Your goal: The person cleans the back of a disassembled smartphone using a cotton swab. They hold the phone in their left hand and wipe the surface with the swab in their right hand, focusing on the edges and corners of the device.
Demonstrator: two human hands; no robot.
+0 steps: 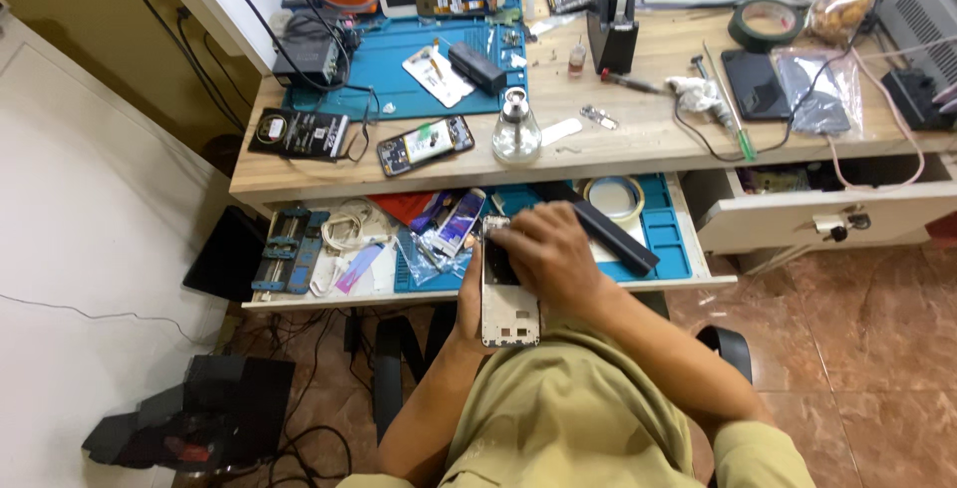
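Note:
My left hand [469, 299] grips an opened phone frame [508, 314], white inside, holding it upright over the open drawer's front edge. My right hand [543, 249] rests on the frame's upper part, fingers curled over its dark top section; whether it pinches a small part is hidden. Both hands are above my lap, in front of the wooden desk [638, 134].
The open drawer [688, 249] holds a blue mat, a tape roll [613, 196], a black bar, bags and a clamp jig [289, 249]. On the desk lie another opened phone [426, 143], a glass bottle [515, 127], a blue work mat [399, 69] and a laptop. A second drawer [827, 214] stands open at right.

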